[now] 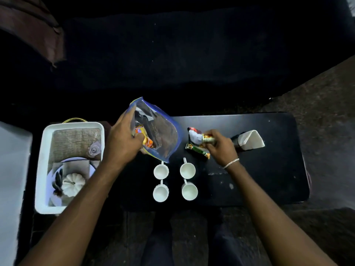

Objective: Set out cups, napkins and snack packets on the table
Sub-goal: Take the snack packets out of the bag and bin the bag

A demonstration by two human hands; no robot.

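My left hand [123, 139] grips the mouth of a clear blue-edged zip bag [163, 135], held over the black table [269, 169]; orange and yellow snack packets [148, 144] show inside it. My right hand [219, 146] is closed on a snack packet [199, 137] with a red and white end. A green and orange packet [197, 150] lies flat just below it. Several white cups [187, 170] stand in two columns at the table's near side. A stack of white napkins [251, 141] in a dark holder sits to the right of my right hand.
A white tray [42, 169] left of the table holds a woven mat, a clear glass [94, 148], a plate and a small white pumpkin [73, 184]. A dark sofa lies beyond the table. My legs are below the table's near edge.
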